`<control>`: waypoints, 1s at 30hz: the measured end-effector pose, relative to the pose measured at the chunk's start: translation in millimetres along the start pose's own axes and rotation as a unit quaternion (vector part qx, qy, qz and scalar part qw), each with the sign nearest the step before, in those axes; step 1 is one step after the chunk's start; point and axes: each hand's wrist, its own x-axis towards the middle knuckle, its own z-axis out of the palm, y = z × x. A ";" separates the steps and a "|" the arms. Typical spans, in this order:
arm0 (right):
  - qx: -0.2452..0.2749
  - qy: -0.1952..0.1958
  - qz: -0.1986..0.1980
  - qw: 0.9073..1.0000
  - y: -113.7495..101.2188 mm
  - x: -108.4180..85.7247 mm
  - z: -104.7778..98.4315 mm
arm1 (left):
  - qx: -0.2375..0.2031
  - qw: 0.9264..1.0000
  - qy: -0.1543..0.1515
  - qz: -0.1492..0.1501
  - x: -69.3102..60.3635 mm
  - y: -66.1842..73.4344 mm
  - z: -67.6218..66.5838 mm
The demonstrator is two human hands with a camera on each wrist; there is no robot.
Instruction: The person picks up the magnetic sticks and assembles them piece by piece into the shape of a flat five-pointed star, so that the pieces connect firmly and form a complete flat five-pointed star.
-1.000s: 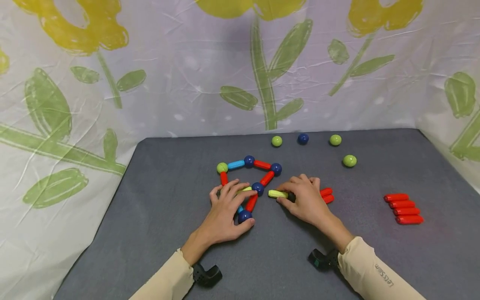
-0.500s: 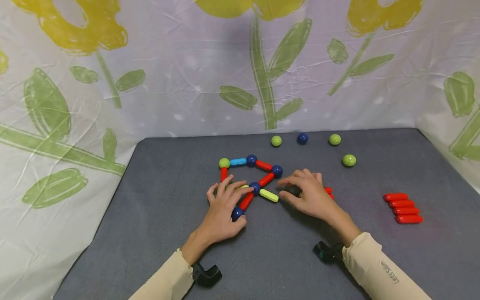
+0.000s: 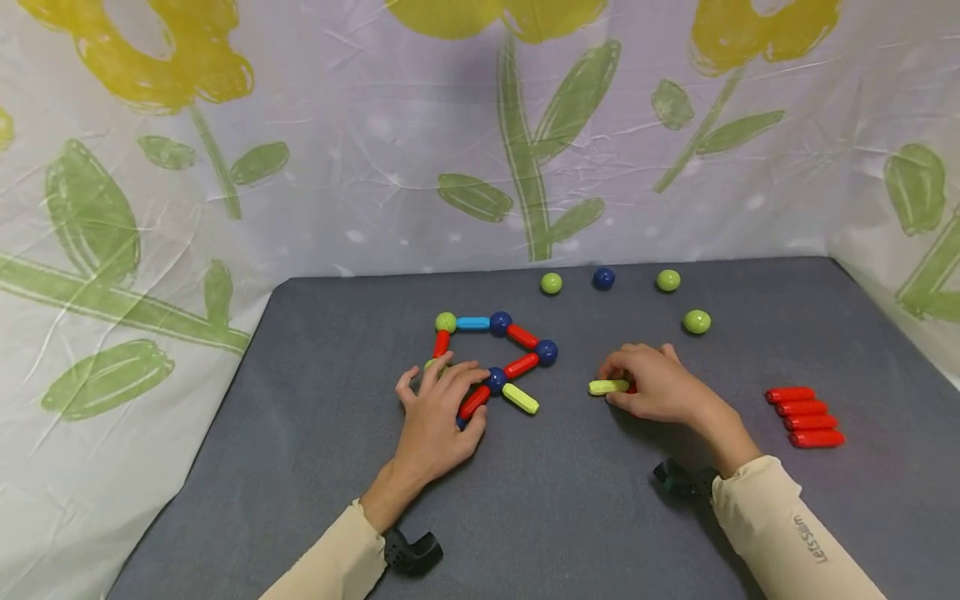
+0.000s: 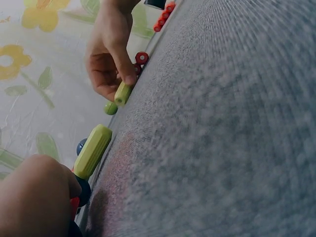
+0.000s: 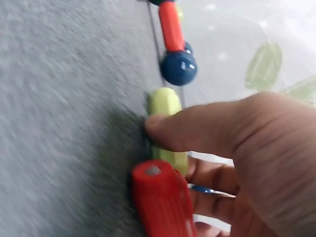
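My left hand [image 3: 438, 421] lies spread over a figure of magnetic rods and balls, its fingertips at a blue ball [image 3: 495, 380]. A yellow-green rod [image 3: 521, 398] sticks out from that ball toward the lower right. Red rods [image 3: 522, 365], a light blue rod [image 3: 472, 322], blue balls [image 3: 547, 352] and a green ball [image 3: 446, 322] make up the figure's visible part; the hand hides some of it. To the right, my right hand [image 3: 667, 387] pinches a second yellow-green rod [image 5: 165, 101] between thumb and fingers. Red rods [image 5: 163, 197] lie right beside it, mostly covered by the hand in the head view.
Several red rods [image 3: 806, 417] lie in a row at the right of the grey table [image 3: 555, 517]. Along the back are loose green balls [image 3: 697, 322] and a loose blue ball [image 3: 603, 278]. A flowered cloth [image 3: 337, 167] hangs behind.
My right hand has let go of the first yellow-green rod, now joined to the blue ball, moved right and gripped another. The figure has shifted slightly left and turned with my left hand.
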 end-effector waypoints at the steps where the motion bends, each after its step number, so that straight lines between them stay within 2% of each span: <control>1: 0.000 0.008 -0.005 1.000 -0.1 1.4 2.6 | 0.001 1.000 -0.001 -0.001 0.2 0.0 -0.1; 10: 0.004 0.054 -0.003 0.999 -12.2 13.3 27.0 | -0.006 1.000 -0.004 -0.004 0.5 1.1 -0.4; 15: 0.019 0.084 0.026 0.996 -21.0 17.6 39.2 | -0.012 0.999 -0.032 -0.005 -0.2 2.3 -2.0; 20: 0.051 0.127 0.045 0.990 -28.5 19.3 47.4 | -0.014 0.998 -0.056 0.001 -0.8 2.7 -2.8; 25: 0.088 0.165 0.047 0.981 -32.2 19.1 52.2 | -0.015 0.998 -0.064 0.006 -1.1 3.4 -2.6; 30: 0.097 0.184 0.051 0.977 -33.2 19.4 55.2 | -0.016 0.998 -0.063 0.007 -1.0 3.5 -2.3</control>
